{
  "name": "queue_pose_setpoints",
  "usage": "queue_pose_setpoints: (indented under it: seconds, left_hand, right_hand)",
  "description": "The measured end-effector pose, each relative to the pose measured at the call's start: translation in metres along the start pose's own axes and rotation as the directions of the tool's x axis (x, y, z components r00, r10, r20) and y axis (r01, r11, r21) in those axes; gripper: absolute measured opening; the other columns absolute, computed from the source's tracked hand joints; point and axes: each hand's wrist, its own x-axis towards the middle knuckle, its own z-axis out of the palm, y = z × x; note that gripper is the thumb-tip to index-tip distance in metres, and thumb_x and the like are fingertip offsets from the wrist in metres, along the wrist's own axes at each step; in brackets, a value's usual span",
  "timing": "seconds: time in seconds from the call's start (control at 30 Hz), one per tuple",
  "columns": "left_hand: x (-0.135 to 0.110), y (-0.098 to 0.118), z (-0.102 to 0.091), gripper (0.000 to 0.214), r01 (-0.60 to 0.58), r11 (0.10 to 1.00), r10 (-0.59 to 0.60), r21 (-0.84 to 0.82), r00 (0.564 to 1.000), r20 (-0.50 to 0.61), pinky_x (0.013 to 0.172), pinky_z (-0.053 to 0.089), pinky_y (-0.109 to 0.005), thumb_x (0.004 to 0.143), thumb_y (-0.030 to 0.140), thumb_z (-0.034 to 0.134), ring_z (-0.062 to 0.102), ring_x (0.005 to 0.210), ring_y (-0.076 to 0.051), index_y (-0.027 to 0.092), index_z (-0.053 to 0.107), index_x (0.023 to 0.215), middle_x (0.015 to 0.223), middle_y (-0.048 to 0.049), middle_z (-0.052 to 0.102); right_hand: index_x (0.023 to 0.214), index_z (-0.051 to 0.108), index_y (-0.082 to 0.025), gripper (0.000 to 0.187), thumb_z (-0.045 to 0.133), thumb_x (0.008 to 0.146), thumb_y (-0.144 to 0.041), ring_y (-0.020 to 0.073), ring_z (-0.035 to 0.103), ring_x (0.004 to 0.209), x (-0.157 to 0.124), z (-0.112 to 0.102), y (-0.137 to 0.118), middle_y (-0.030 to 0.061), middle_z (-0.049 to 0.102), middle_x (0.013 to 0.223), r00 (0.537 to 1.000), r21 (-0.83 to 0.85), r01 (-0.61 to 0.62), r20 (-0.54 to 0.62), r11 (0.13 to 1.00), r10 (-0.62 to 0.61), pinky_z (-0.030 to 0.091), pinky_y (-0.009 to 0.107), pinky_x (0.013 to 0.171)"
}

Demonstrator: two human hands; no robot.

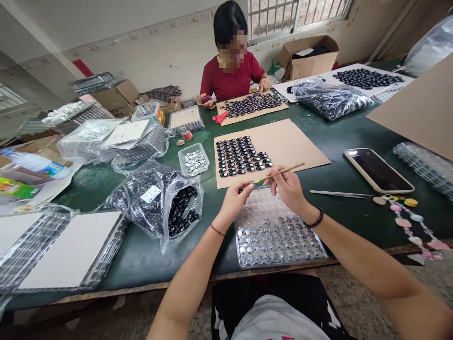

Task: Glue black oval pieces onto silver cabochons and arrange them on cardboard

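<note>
My right hand [288,189] grips a thin wooden stick [293,166], its yellowish tip pointing left. Just left of that tip, my left hand [235,202] pinches a small black oval piece [241,191], mostly hidden by the fingers. Both hands hover over the upper part of a clear plastic tray [281,257], whose lower rows of round cups hold shiny discs. Beyond them, rows of glossy black oval pieces [233,156] lie on a cardboard sheet [283,137]. A clear box [194,159] of small silvery pieces stands to the left.
At left are an open plastic bag [141,203] of black pieces and stacked trays with white cards [72,248]. Tweezers [339,193], a phone [378,170] and a beaded strap [403,222] lie at right. Across the table sits a person in red [230,78] beside more black pieces.
</note>
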Motion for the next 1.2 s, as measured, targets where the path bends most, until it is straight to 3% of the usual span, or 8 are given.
queue_pose_setpoints:
  seconds: [0.23, 0.67, 0.97, 1.2]
  left_hand:
    - [-0.0011, 0.0004, -0.0006, 0.036, -0.068, 0.986, 0.075, 0.154, 0.996, -0.039, 0.052, 0.036, -0.022, 0.073, 0.042, 0.057, 0.046, 0.055, -0.01, 0.014, 0.064, 0.094, 0.063, -0.0007, 0.059]
    - [-0.0045, 0.0016, -0.0055, 0.026, -0.27, 0.881, 0.292, 0.389, 0.957, 0.003, 0.07, 0.042, -0.024, 0.079, 0.036, 0.053, 0.057, 0.075, -0.014, 0.016, 0.06, 0.095, 0.09, -0.004, 0.065]
    - [-0.0051, -0.0021, -0.0063, 0.023, -0.279, 0.802, 0.325, 0.528, 0.946, 0.005, 0.069, 0.042, -0.024, 0.08, 0.036, 0.052, 0.058, 0.075, -0.015, 0.019, 0.057, 0.096, 0.086, -0.0017, 0.064]
    - [-0.0042, -0.0059, -0.0067, 0.024, -0.254, 0.749, 0.33, 0.612, 0.944, -0.012, 0.062, 0.04, -0.024, 0.08, 0.037, 0.051, 0.057, 0.064, -0.014, 0.022, 0.054, 0.098, 0.071, 0.0009, 0.061]
  right_hand:
    - [0.079, 0.052, -0.017, 0.034, 0.042, 0.084, -0.049, 0.0059, 0.044, 0.036, -0.003, 0.0013, 0.0011, -0.0008, 0.058, 0.059, 1.0, 0.003, -0.003, 0.018, 1.0, 0.003, 0.036, 0.02, 0.038]
    - [0.078, 0.052, -0.017, 0.031, 0.039, 0.087, -0.044, 0.0065, 0.045, 0.038, -0.005, 0.0017, 0.0015, -0.0005, 0.057, 0.06, 0.998, -0.117, 0.065, 0.003, 0.991, -0.065, 0.035, 0.02, 0.039]
    - [0.075, 0.053, -0.018, 0.03, 0.037, 0.089, -0.039, 0.0083, 0.048, 0.044, -0.0092, -0.0006, 0.0011, 0.0013, 0.058, 0.063, 0.984, -0.336, 0.174, 0.03, 0.926, -0.174, 0.038, 0.021, 0.045]
    - [0.072, 0.053, -0.018, 0.029, 0.039, 0.089, -0.037, 0.0077, 0.047, 0.043, -0.0071, -0.0007, 0.0024, 0.0013, 0.057, 0.062, 0.981, -0.32, 0.182, -0.004, 0.93, -0.193, 0.037, 0.02, 0.043]
